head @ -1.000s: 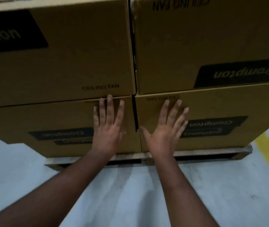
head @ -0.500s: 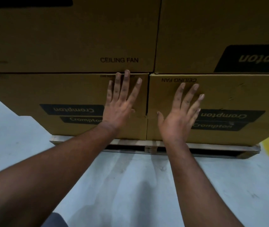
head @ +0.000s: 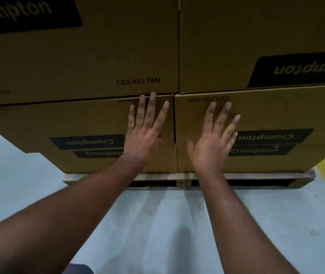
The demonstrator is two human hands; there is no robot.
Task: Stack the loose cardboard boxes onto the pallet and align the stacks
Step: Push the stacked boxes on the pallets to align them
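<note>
Head view: both hands lie flat, fingers spread toward 12 o'clock, gripping nothing. The left hand (head: 141, 135) presses the lower left box (head: 90, 123), the right hand (head: 211, 141) the lower right box (head: 272, 115). Both boxes run lengthwise 9 to 3 o'clock on the pallet (head: 256, 176), under two upper boxes (head: 98, 56).

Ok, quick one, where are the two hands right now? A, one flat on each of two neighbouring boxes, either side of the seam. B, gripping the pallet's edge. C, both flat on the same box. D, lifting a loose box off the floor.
A: the left hand lies flat on the left cardboard box and the right hand on the right cardboard box, with the vertical seam between them, above the wooden pallet.
</note>
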